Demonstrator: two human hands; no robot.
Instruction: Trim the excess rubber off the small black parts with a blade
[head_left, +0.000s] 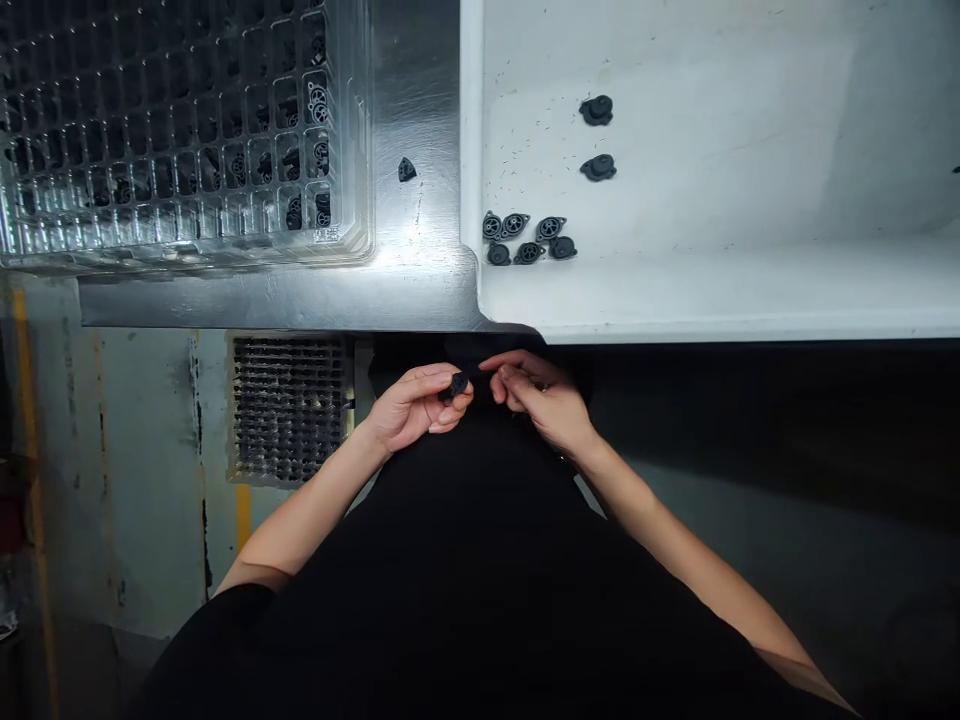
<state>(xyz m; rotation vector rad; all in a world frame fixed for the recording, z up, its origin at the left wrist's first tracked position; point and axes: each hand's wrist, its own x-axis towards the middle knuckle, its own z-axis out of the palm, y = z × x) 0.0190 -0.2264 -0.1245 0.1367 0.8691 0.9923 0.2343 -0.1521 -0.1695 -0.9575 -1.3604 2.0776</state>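
My left hand [420, 408] pinches a small black plastic part [458, 384] between thumb and fingers, in front of my dark clothing and below the table edge. Just to its right is my right hand [546, 402], its index finger pointing toward the part and its thumb pressed to the curled fingers. Whatever it may hold is hidden. Several similar black parts with round, spoked bodies and small ears [529, 252] lie grouped in the near left corner of the white tray [712, 290]. Farther back in it are two more dark parts [598, 168].
A clear compartment tray [352, 225] with black parts stands at the left on the metal tabletop [416, 80]. One small triangular black piece [406, 170] lies between the trays. On the floor below is a dark grid tray [289, 410].
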